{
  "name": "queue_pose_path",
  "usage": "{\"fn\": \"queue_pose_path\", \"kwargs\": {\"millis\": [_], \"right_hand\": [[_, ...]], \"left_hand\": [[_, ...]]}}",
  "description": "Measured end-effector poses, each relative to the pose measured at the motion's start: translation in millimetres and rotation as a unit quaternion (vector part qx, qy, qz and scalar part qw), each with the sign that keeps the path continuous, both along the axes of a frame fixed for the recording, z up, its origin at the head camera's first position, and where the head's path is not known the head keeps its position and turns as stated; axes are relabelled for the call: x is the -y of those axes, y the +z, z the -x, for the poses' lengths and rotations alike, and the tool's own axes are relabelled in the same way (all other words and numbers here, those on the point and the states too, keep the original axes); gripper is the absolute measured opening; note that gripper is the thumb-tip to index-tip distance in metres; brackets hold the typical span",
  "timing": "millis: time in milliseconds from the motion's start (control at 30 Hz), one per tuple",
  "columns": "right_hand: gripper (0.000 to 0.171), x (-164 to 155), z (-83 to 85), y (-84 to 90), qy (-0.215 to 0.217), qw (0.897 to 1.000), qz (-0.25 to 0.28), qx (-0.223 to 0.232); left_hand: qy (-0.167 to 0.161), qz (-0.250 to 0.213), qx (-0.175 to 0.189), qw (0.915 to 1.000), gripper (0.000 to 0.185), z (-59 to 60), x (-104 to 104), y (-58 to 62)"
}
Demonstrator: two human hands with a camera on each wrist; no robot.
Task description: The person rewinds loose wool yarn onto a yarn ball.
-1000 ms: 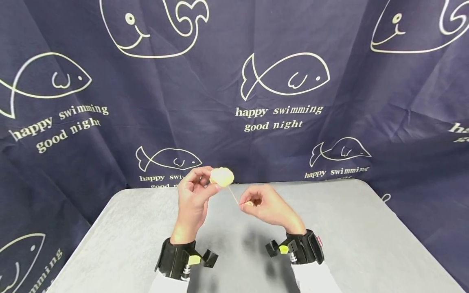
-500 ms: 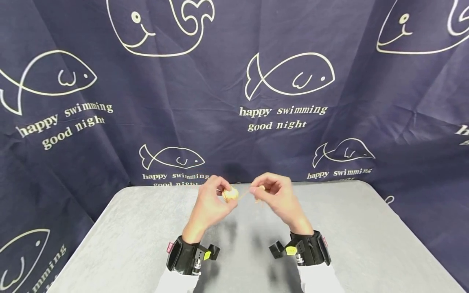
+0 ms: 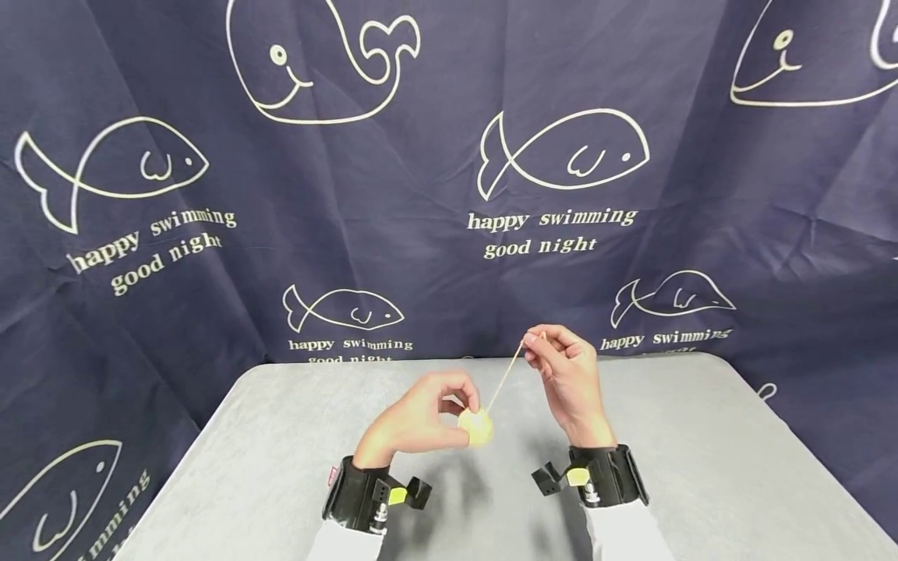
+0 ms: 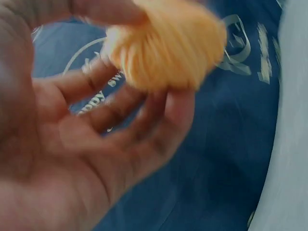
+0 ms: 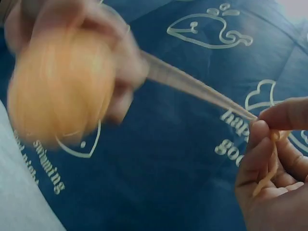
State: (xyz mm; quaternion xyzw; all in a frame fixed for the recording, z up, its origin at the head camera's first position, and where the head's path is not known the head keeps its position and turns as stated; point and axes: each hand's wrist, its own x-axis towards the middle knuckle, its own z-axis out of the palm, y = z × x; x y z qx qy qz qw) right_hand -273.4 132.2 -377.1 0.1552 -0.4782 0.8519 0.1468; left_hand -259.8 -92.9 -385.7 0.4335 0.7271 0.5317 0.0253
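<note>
A small ball of pale yellow-orange yarn [image 3: 477,427] is held between the thumb and fingers of my left hand [image 3: 424,417], above the table. In the left wrist view the wound strands of the yarn ball [image 4: 163,48] show between thumb and fingertips. A taut strand of yarn [image 3: 505,382] runs up from the ball to my right hand [image 3: 567,374], which pinches it between thumb and index finger. The right wrist view shows a short loose yarn end [image 5: 269,173] hanging inside the right hand; the ball and left hand are blurred there.
A grey table [image 3: 281,436] lies beneath both hands. Behind it hangs a dark blue cloth [image 3: 435,179] with white fish drawings and lettering. Each wrist wears a black strap with a small camera, the left strap [image 3: 358,495] and the right strap [image 3: 610,479].
My left hand has moved right and down with the yarn ball and turned over. My right hand has risen to the right, and the strand between them looks longer.
</note>
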Motion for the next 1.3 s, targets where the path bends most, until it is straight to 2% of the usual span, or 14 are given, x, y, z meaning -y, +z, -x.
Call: {"fn": "queue_pose_path", "kwargs": {"millis": [67, 167, 300, 367, 433, 567, 633, 767, 833, 900, 1000, 1067, 1167, 1300], "right_hand": [[0.014, 0, 3.9, -4.6, -0.009, 0.999, -0.038, 0.021], [0.006, -1, 7.8, -10.1, -0.001, 0.988, -0.15, 0.03], [0.009, 2, 6.5, -13.0, 0.051, 0.945, -0.323, -0.021], [0.006, 6, 4.1, -13.5, 0.078, 0.921, -0.378, -0.055], [0.002, 10, 1.0, -13.8, 0.099, 0.903, -0.409, -0.087], [0.008, 17, -5.8, -14.0, 0.111, 0.887, -0.43, -0.129], [0.009, 17, -9.8, -13.2, 0.107, 0.884, -0.432, -0.142], [0.011, 15, -17.1, -8.9, 0.097, 0.885, -0.427, -0.155], [0.01, 13, -19.2, -6.0, 0.096, 0.894, -0.409, -0.158], [0.01, 10, -19.8, -3.0, 0.089, 0.905, -0.384, -0.16], [0.008, 7, -19.2, 1.3, 0.072, 0.928, -0.333, -0.151], [0.008, 6, -18.0, 3.4, 0.051, 0.943, -0.299, -0.138], [0.008, 4, -16.0, 5.5, 0.035, 0.965, -0.233, -0.113], [0.009, 4, -12.8, 6.8, 0.038, 0.984, -0.152, -0.089]], "left_hand": [[-0.076, -0.056, 0.033, 0.995, 0.022, -0.5, 1, 1.7], [-0.151, -0.144, 0.063, 0.9761, 0.025, -1.0, 2, 5.4], [-0.152, -0.263, 0.072, 0.9501, 0.024, -0.8, 3, 8.6], [-0.123, -0.323, 0.083, 0.9349, 0.022, -0.6, 3, 9.0], [-0.069, -0.373, 0.1, 0.9197, 0.026, -0.6, 1, 8.7], [0.087, -0.444, 0.129, 0.8823, 0.03, 0.2, -4, 7.4], [0.177, -0.436, 0.113, 0.8752, 0.028, 1.3, -8, 5.2], [0.32, -0.327, 0.014, 0.8893, 0.025, 3.0, -12, -1.5], [0.356, -0.261, -0.05, 0.896, 0.026, 4.3, -12, -5.3], [0.365, -0.213, -0.105, 0.9, 0.027, 2.0, -12, -3.9], [0.352, -0.149, -0.143, 0.9129, 0.029, 3.1, -8, -4.8], [0.326, -0.106, -0.14, 0.929, 0.029, 2.8, -5, -3.7], [0.267, -0.033, -0.11, 0.9568, 0.03, 4.4, 0, -5.3], [0.15, 0.018, -0.06, 0.9867, 0.028, 2.3, 4, -2.7]]}}
